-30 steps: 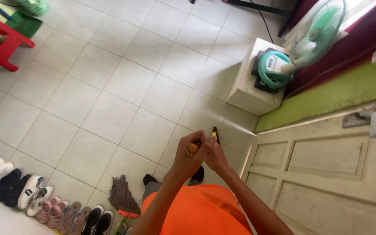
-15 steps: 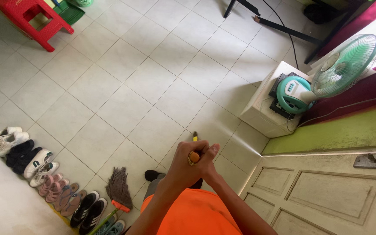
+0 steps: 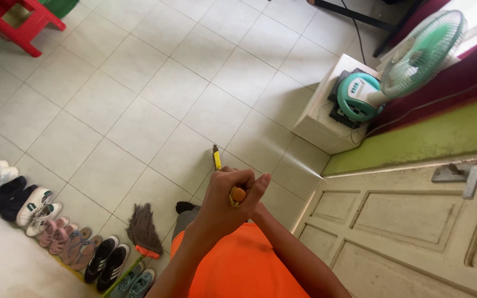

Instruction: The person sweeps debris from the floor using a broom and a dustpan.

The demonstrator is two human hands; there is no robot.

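From the head camera, the left hand [image 3: 224, 205] was closed around the orange-capped top of a broom handle [image 3: 237, 194], thumb raised beside the cap. The handle ran steeply down to a yellow-banded stretch and dark lower end [image 3: 216, 157] that met the white tiled floor [image 3: 139, 94] just ahead of the person's dark-socked foot [image 3: 185, 207]. The right hand was hidden behind the left; only its forearm [image 3: 296, 259] showed, rising toward the same grip, so whether it was closed on the handle could not be told.

As a judgement, sweeping was under way near the panelled door [image 3: 404, 232]; no gathered pile of dirt showed on the tiles, so how much was left could not be read.

Both arms were bent close in front of the orange shirt [image 3: 244, 270]. A mop [image 3: 142, 232] lay by a row of shoes [image 3: 56, 232] along the wall, well apart from the broom. A teal fan [image 3: 393, 72] stood on a white box [image 3: 327, 110].
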